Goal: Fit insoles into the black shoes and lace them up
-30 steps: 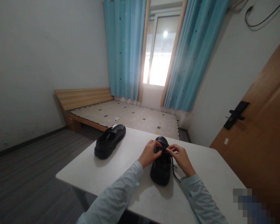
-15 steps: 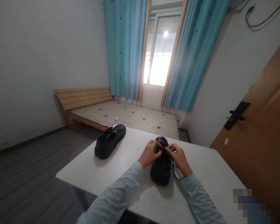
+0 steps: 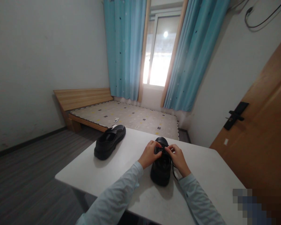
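A black shoe (image 3: pixel 160 175) stands on the white table with its heel toward me and its toe pointing away. My left hand (image 3: pixel 150 154) grips the shoe's left side, thumb and fingers closed at the lacing. From the right, my right hand (image 3: pixel 177 157) pinches a black shoelace (image 3: pixel 174 172) at the eyelets, and part of the lace hangs down along the shoe's right side. My fingers cover much of the lacing, so the lace's exact path is hidden. A second black shoe (image 3: pixel 109 142) rests apart, at the table's far left edge.
The white table (image 3: pixel 84 178) reaches from in front of me toward a wooden bed (image 3: pixel 131 115), on which a small white remote-like object (image 3: pixel 116 120) lies. To the right is a wooden door (image 3: pixel 255 134) with a black handle. Blue curtains (image 3: pixel 126 50) flank the window.
Both hands stay at the shoe's lacing with hardly any movement. The whole view has shifted very slightly.
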Motion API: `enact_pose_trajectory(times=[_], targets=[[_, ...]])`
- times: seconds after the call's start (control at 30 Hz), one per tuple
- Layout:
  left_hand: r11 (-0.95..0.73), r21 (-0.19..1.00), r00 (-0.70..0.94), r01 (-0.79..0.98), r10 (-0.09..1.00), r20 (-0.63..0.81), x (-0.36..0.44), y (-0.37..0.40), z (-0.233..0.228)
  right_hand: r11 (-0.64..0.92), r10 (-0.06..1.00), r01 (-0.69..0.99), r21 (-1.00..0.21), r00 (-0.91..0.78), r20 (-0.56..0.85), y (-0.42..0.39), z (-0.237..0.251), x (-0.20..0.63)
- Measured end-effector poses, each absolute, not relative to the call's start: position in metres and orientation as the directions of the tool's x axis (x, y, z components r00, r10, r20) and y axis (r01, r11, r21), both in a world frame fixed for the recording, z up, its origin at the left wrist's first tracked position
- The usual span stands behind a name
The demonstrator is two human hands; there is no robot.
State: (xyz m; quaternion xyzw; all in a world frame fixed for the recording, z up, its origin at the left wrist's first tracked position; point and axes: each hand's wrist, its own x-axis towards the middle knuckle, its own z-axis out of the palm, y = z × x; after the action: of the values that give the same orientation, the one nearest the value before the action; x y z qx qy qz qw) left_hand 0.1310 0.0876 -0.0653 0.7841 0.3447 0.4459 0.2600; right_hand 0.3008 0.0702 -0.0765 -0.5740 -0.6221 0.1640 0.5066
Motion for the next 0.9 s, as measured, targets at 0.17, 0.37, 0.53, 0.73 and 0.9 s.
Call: enact_pose_trajectory(times=[0.17, 0.37, 0.53, 0.73, 0.9], targets=[[-0.627, 0.714, 0.365, 0.313, 0.773, 0.519, 0.1309, 0.0872, -0.0636, 0.282, 0.880, 0.558, -0.780, 0.174, 0.443, 0.0688, -0.0748, 0.2989], [-0.621, 0.716, 0.365, 0.318, 0.778, 0.512, 0.1311, 0.0860, -0.0624, 0.280, 0.881, 0.547, -0.789, 0.179, 0.437, 0.0665, -0.0718, 0.2963], [-0.627, 0.713, 0.369, 0.313, 0.772, 0.517, 0.1312, 0.0865, -0.0635, 0.305, 0.870, 0.541, -0.783, 0.175, 0.460, 0.0640, -0.0683, 0.2943], [-0.630, 0.708, 0.365, 0.319, 0.771, 0.522, 0.1314, 0.0866, -0.0647, 0.321, 0.859, 0.553, -0.769, 0.171, 0.482, 0.0629, -0.0667, 0.2933], [-0.629, 0.708, 0.364, 0.320, 0.772, 0.522, 0.1313, 0.0867, -0.0648, 0.318, 0.871, 0.504, -0.803, 0.178, 0.457, 0.0659, -0.0683, 0.2939]])
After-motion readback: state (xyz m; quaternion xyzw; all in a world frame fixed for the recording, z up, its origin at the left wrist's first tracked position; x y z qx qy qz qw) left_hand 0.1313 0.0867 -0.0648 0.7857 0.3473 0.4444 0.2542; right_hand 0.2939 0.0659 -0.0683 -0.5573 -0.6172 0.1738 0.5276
